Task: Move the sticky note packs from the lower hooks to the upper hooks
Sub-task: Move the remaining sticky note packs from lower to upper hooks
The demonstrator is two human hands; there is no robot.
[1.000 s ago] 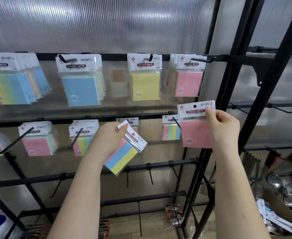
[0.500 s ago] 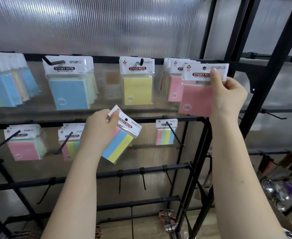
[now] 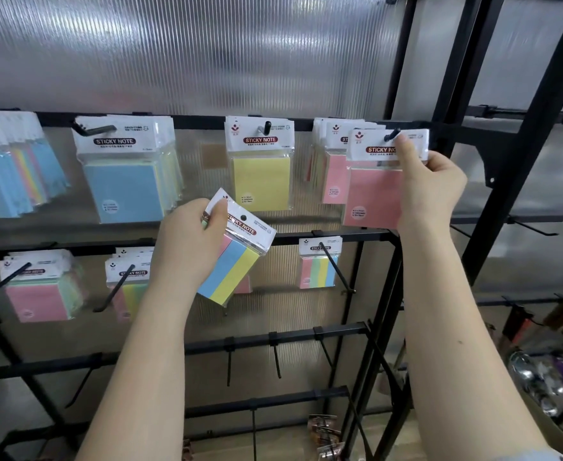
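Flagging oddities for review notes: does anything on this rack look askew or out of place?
Only the striped sticky note pack in the left hand is tilted, off any hook. The right hand is fitting the pink pack onto an upper hook. Hung packs look normal.

I see two bare forearms, no watch-like wear visible; light blue sleeve (image 3: 536, 456) edge at right arm.

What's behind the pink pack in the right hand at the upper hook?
Behind the pink pack that the right hand holds hang more pink packs on the same upper hook. Only their left edges and header cards show; their number is hidden.
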